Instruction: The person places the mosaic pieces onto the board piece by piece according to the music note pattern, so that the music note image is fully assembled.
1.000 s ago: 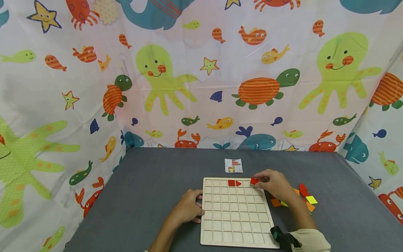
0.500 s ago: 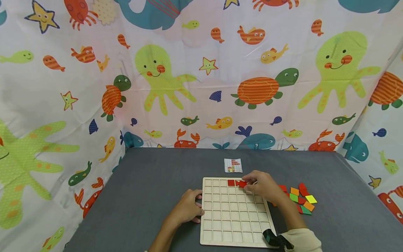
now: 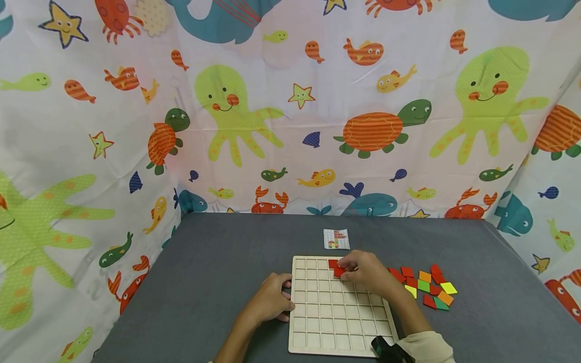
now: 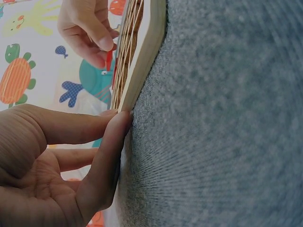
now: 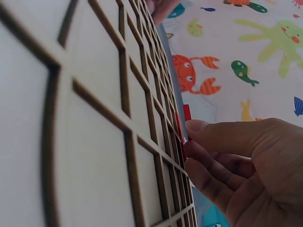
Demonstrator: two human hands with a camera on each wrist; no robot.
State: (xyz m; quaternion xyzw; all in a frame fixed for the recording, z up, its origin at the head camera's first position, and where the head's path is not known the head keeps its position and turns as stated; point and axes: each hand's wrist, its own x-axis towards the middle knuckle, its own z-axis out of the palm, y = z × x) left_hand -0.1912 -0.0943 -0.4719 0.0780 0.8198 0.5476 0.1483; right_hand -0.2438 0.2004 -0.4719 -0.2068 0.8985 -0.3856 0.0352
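Observation:
A wooden grid board lies flat on the grey cloth. My left hand holds its left edge; in the left wrist view the thumb and a finger meet at the rim. Over the board's far rows, my right hand pinches a red square tile. In the right wrist view this tile stands upright at the thumb and fingertips, above the grid. Another red tile sits in the top row, just behind it. The small red triangle beside that one is hidden by the right hand.
Several red, orange, yellow and green tiles lie loose right of the board. Behind the board is a small card with a coloured grid pattern. A curtain printed with sea animals hangs at the back and sides.
My right hand has moved left and slightly nearer with the red tile, from the board's far right corner to near the placed red tile. The left hand stays at the edge.

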